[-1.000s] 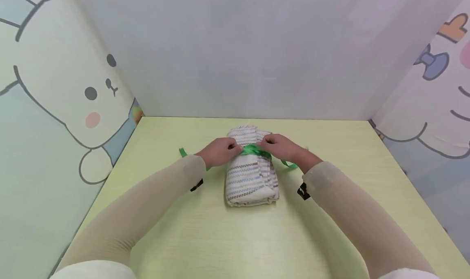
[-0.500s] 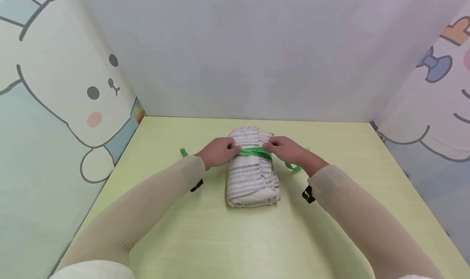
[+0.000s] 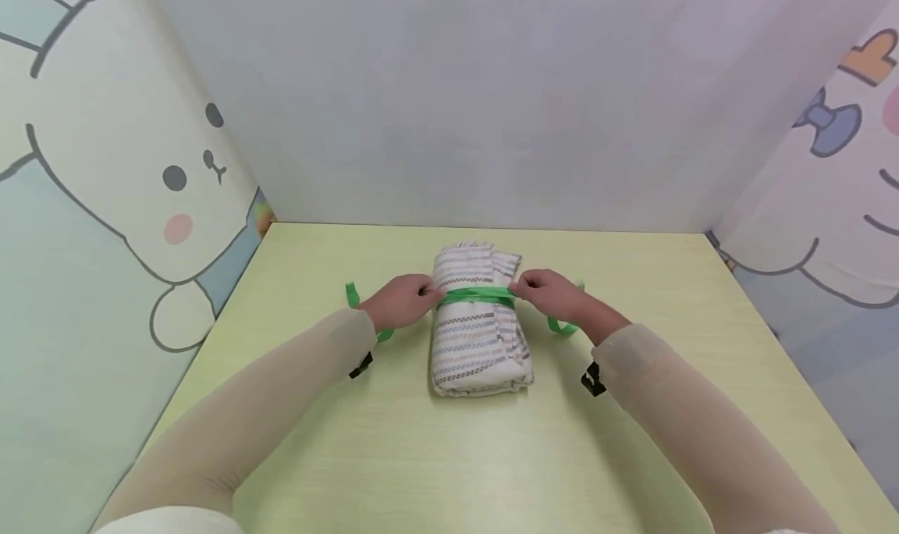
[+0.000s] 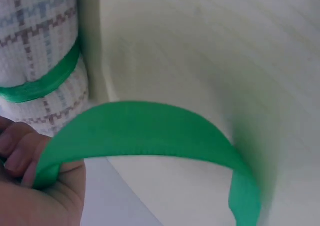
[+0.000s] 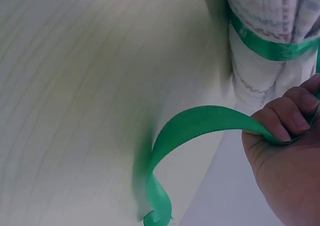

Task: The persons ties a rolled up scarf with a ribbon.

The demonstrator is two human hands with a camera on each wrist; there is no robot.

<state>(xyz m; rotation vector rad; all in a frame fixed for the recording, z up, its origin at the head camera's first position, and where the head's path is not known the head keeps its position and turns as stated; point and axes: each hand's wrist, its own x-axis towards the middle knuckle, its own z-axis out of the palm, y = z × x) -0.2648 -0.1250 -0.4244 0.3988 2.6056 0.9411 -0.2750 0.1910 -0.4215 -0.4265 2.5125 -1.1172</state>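
A folded, striped cloth bundle (image 3: 467, 347) lies on the table with a green ribbon (image 3: 481, 293) running round its middle. At the bundle's left side my left hand (image 3: 402, 300) grips one end of the ribbon, its fingers curled. My right hand (image 3: 551, 293) grips the other end at the right side. In the left wrist view the ribbon's tail (image 4: 150, 128) arches out of the curled left hand (image 4: 45, 181). The right wrist view has the other tail (image 5: 200, 121) looping out from under the right fingers (image 5: 282, 116) and curling at its tip.
The pale yellow-green tabletop (image 3: 421, 464) spreads around the bundle. A plain light wall (image 3: 485, 112) rises behind it, with cartoon-printed panels (image 3: 105, 167) at the sides. Each wrist carries a black strap piece (image 3: 593, 378).
Both hands have drawn apart, the left going left and slightly nearer, the right going right. The ribbon's crossing over the bundle has become a flatter, tauter band.
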